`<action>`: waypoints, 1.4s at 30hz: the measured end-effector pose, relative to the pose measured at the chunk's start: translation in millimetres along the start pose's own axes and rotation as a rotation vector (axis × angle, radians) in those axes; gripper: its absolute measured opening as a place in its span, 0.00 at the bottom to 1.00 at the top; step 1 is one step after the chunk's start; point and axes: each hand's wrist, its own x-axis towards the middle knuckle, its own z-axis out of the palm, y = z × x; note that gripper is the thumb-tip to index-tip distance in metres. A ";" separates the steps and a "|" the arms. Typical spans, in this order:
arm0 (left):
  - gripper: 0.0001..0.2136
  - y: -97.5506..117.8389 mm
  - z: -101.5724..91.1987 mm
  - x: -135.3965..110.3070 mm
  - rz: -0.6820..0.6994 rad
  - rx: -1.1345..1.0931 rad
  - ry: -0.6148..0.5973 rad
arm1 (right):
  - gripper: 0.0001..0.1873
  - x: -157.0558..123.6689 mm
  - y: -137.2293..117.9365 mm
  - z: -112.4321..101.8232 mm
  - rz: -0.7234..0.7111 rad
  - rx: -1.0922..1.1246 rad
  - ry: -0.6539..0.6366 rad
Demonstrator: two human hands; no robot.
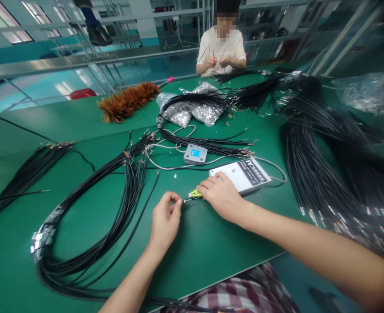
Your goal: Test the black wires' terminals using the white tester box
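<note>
Thumb and forefinger of my left hand are pinched together on a thin silvery wire; the rest of it is hidden. My right hand closes its fingers on a small yellow-green tool with a pale tip pointing at my left fingertips. Most of that tool is covered, so its exact kind cannot be told. Directly behind the right hand lies a white box with a black "JY" label. A small grey box with a blue label sits farther back, beside a looping grey cord.
A tied bundle of black cables curves along the left. More black cables are heaped at right. Bags of silvery parts and a brown feather duster lie toward the back. Across the green table, a person works.
</note>
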 end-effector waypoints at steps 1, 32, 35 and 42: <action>0.07 0.9 0.5 1.9 0.006 0.017 0.007 | 0.08 2.3 0.6 -3.0 -0.006 -0.003 -0.030; 0.08 -6.3 17.2 12.8 0.034 0.178 0.080 | 0.09 -9.7 17.6 -10.5 -0.038 0.173 0.161; 0.09 -7.5 15.3 14.5 0.026 0.150 0.071 | 0.09 -42.9 32.2 -14.2 0.084 0.281 0.413; 0.10 -7.2 14.7 17.2 0.032 0.102 0.068 | 0.05 -99.0 31.7 0.5 0.235 0.378 0.548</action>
